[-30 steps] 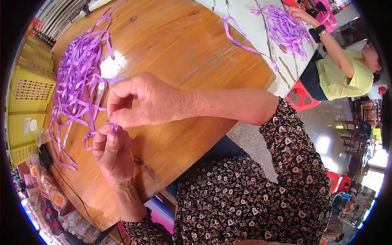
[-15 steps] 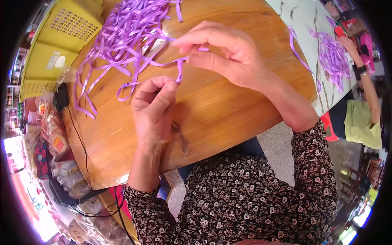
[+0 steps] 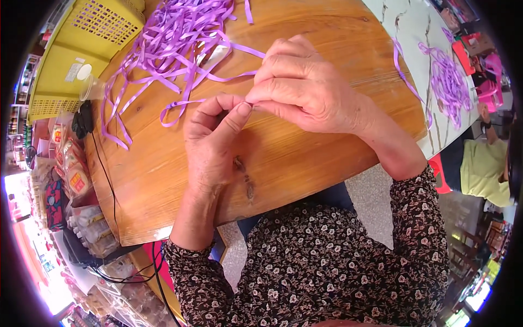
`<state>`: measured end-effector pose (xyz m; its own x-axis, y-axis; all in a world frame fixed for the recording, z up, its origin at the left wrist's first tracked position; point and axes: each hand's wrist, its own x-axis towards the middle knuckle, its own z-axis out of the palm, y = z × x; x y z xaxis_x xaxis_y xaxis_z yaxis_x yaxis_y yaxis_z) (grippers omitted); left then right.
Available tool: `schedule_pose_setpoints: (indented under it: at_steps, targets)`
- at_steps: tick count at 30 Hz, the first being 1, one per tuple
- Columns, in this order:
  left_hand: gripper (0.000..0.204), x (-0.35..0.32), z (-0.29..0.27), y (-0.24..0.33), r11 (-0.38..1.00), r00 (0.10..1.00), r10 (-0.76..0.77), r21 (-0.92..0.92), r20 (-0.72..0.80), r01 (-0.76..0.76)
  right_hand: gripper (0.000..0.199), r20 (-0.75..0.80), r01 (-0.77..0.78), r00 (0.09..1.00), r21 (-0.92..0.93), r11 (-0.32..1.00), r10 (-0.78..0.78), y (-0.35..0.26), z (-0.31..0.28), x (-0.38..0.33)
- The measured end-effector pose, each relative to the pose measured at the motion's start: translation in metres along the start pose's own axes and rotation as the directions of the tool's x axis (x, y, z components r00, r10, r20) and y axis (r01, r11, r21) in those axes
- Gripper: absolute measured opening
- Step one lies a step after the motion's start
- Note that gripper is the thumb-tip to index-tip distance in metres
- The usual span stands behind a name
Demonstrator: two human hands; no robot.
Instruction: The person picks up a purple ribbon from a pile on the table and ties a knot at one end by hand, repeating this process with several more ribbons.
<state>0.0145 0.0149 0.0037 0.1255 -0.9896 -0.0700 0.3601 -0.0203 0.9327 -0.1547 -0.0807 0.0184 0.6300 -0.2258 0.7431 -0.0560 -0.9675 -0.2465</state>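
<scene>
Over the wooden table (image 3: 348,152), my left hand (image 3: 213,139) pinches a purple ribbon (image 3: 248,49) between thumb and index finger. My right hand (image 3: 308,90) is closed on the same ribbon, its fingertips touching those of the left. Only a tiny dark bit of it shows at the pinch; the fingers hide the rest. Strands run from behind my right hand to a tangled heap of purple ribbons (image 3: 182,38) beyond my left hand. A loose loop (image 3: 166,115) lies just left of that hand.
A yellow perforated crate (image 3: 98,46) stands far left beside a clear cup (image 3: 93,90). A black cable (image 3: 107,177) runs down the table's left side. At right, another purple ribbon pile (image 3: 449,87) lies on a white marbled table (image 3: 412,32), near a person in a yellow-green top (image 3: 485,169).
My right hand has come down and its fingertips now meet the left's at the ribbon. The short upright ribbon piece above my left fingertips is now covered. The other person's hand has drawn back.
</scene>
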Motion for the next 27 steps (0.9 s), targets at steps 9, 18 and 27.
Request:
schedule_pose_setpoints:
  at_steps: [9,18,27]
  targets:
    - [0.009,-0.001,-0.001,0.002,0.996,0.999,0.039,0.085,-0.027,-0.037,0.019,0.060,-0.051,0.997,-0.022,0.998,0.052,0.002,-0.012,0.005]
    - [0.007,0.003,-0.015,0.009,0.996,0.999,0.025,0.087,-0.034,-0.022,0.026,0.038,-0.086,0.996,0.151,0.985,0.081,0.010,-0.024,0.012]
    - [0.008,0.001,-0.005,0.002,0.995,0.999,0.037,0.098,-0.037,-0.033,0.040,0.071,-0.051,0.996,0.055,0.997,0.047,0.006,-0.012,0.006]
